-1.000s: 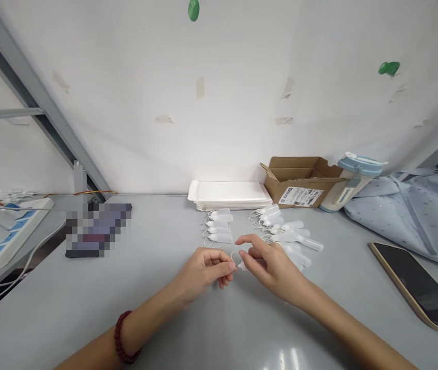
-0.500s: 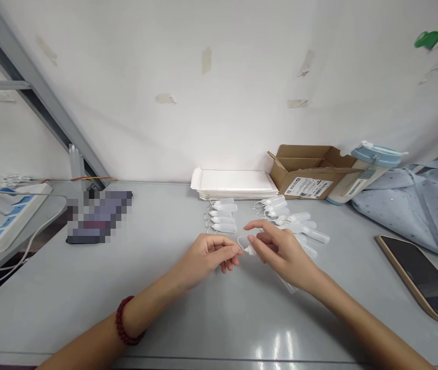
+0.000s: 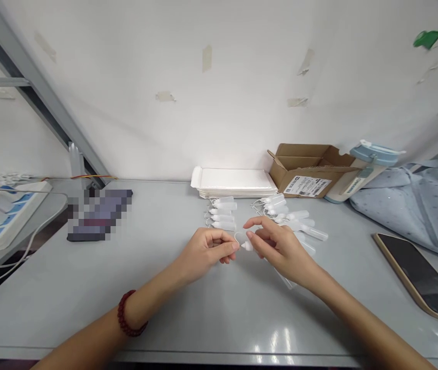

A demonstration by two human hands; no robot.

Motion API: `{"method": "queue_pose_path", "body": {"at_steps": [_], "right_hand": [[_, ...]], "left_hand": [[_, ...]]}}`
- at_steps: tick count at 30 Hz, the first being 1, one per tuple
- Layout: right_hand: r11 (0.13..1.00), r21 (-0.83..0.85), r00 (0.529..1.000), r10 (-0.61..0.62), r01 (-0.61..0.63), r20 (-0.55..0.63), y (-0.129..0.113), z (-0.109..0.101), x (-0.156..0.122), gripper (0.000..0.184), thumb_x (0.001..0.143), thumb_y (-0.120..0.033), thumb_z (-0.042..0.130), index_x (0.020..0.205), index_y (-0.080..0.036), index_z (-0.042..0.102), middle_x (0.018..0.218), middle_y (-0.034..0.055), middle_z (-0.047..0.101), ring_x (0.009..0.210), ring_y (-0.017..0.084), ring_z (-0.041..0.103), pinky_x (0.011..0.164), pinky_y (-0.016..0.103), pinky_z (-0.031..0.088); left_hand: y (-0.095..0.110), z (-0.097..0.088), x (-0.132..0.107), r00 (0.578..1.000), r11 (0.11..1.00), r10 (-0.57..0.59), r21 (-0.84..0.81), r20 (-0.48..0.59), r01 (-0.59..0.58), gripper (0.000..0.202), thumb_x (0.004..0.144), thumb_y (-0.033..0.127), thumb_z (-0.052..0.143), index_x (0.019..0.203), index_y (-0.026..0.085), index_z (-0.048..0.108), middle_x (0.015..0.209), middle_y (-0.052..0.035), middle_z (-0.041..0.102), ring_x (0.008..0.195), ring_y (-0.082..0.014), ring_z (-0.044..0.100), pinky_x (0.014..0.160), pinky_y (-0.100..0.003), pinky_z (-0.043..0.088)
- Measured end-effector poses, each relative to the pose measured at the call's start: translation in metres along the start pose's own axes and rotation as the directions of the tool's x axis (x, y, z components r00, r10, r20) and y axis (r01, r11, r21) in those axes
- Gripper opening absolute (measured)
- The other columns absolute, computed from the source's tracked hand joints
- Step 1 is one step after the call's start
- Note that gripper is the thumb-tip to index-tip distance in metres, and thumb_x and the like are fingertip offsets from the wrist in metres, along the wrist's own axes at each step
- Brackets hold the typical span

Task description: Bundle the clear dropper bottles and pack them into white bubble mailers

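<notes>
My left hand (image 3: 213,250) is closed in a pinch at the tip of a small white squeeze bottle, on the end of its thin curved strap (image 3: 237,236). The bottle (image 3: 247,246) points its nozzle left, and its body disappears behind the fingers of my right hand (image 3: 280,246). That hand curls around the bottle, thumb and index finger apart. Just behind my left hand, several similar bottles (image 3: 222,211) lie in a neat row. Beyond and beside my right hand lies a looser group of bottles (image 3: 298,221). Another bottle (image 3: 287,280) is partly hidden below my right hand.
A stack of flat white boxes (image 3: 236,180) and an open cardboard box (image 3: 307,177) stand against the wall. To the right are a blue-lidded cup (image 3: 368,164), a pale blue bag (image 3: 407,205) and a phone (image 3: 419,277). A power strip (image 3: 6,221) lies left.
The view has shifted slightly. My hands stay close together around the bottle's nozzle, with little visible movement in the fingers.
</notes>
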State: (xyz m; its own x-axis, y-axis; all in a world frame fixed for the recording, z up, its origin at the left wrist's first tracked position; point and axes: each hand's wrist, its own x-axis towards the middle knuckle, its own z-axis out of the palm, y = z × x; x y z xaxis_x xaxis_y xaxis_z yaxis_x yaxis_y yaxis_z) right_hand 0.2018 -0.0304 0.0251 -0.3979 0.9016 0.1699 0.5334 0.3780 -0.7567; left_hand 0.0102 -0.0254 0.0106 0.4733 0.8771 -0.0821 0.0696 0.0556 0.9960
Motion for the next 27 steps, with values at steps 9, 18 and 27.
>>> {"method": "queue_pose_path", "body": {"at_steps": [9,18,27], "right_hand": [[0.996,0.083,0.993,0.038,-0.028,-0.116,0.002,0.0,-0.003,0.016,0.09,-0.032,0.04,0.097,-0.02,0.047,0.049,-0.0075,0.042,0.044,0.009,0.036,0.043,0.02,0.029],[0.999,-0.043,0.997,-0.01,0.007,-0.072,0.005,0.004,-0.005,0.021,0.09,-0.037,0.041,0.102,-0.021,0.048,0.052,-0.0075,0.043,0.045,0.009,0.04,0.045,0.021,0.032],[0.961,-0.278,0.925,-0.103,-0.004,-0.367,0.024,-0.018,-0.002,0.017,0.088,-0.034,0.046,0.099,-0.021,0.048,0.059,-0.0047,0.054,0.046,0.009,0.043,0.048,0.021,0.036]], "left_hand": [[0.008,-0.012,-0.001,0.972,0.995,0.083,0.078,-0.221,-0.067,0.02,0.081,0.032,0.057,0.071,0.015,0.063,0.063,0.0017,0.056,0.059,-0.0091,0.05,0.06,-0.021,0.042],[-0.003,0.0,-0.002,0.998,0.995,0.034,0.091,-0.048,-0.029,0.022,0.08,0.034,0.058,0.071,0.015,0.064,0.063,0.0008,0.057,0.059,-0.0098,0.051,0.059,-0.021,0.043],[-0.019,-0.043,0.02,0.885,0.99,0.087,0.141,-0.458,-0.025,0.025,0.076,0.039,0.06,0.071,0.015,0.065,0.061,0.0018,0.055,0.056,-0.0094,0.048,0.055,-0.021,0.039]]}}
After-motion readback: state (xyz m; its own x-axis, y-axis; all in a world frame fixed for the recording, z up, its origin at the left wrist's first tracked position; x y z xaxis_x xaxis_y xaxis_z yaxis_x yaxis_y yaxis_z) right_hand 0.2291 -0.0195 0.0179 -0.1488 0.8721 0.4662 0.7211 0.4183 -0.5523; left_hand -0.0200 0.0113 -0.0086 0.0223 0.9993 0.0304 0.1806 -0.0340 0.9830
